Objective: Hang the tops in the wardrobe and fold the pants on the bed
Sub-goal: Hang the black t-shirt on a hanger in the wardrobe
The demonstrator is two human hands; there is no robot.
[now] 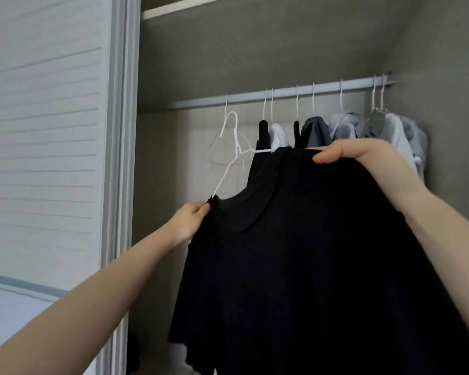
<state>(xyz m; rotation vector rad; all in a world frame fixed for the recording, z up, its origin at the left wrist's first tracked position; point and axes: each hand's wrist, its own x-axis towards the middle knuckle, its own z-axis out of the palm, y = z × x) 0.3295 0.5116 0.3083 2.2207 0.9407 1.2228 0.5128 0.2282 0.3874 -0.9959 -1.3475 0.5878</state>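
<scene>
Both hands, left [188,221] and right [363,161], pinch one black top [309,253] on a white hanger [229,161] (tilted); seven hung garments [344,125] far right.

I see open rod at the left end of the pale metal wardrobe rail [282,91], where only one bare clear hanger [226,147] hangs. Rightward, black, grey and white hung garments [344,128] crowd the rail. The slatted white sliding door [46,131] closes off the left side of the opening.
</scene>
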